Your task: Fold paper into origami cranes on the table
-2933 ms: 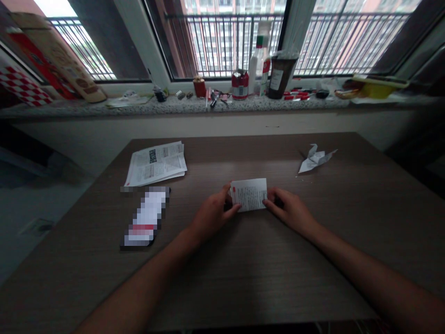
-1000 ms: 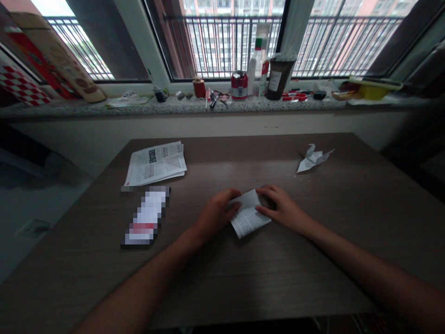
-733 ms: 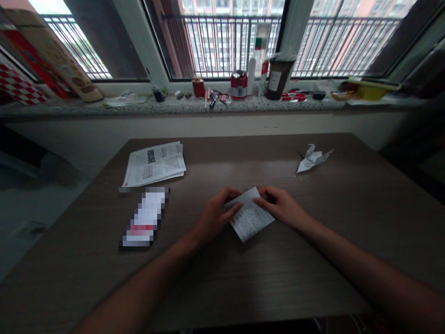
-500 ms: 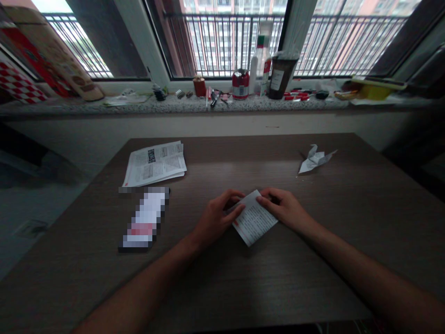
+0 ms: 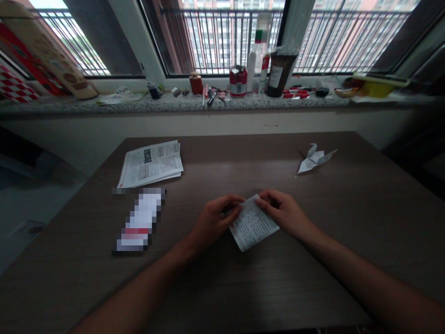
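Note:
A small folded piece of printed paper [image 5: 255, 225] is held tilted over the middle of the table, one corner pointing down toward me. My left hand [image 5: 220, 213] pinches its left edge between thumb and fingers. At the upper right edge, my right hand [image 5: 280, 206] grips the same paper, thumb on the near face. Some fingertips of both hands are hidden behind the sheet. Farther back on the right stands a folded paper crane [image 5: 314, 159], touched by neither hand.
Folded newspaper sheets [image 5: 151, 164] lie at the table's back left, with a blurred-out phone [image 5: 141, 220] nearer me. Along the granite windowsill [image 5: 132, 107] stand a red can [image 5: 238, 81], a dark drink cup [image 5: 281, 72], bottles and small tools. The brown table [image 5: 208, 287] ends at the wall.
The paper has turned slightly between my hands, its lower corner shifting left and down. My left hand has moved a little left. The whole view has shifted slightly.

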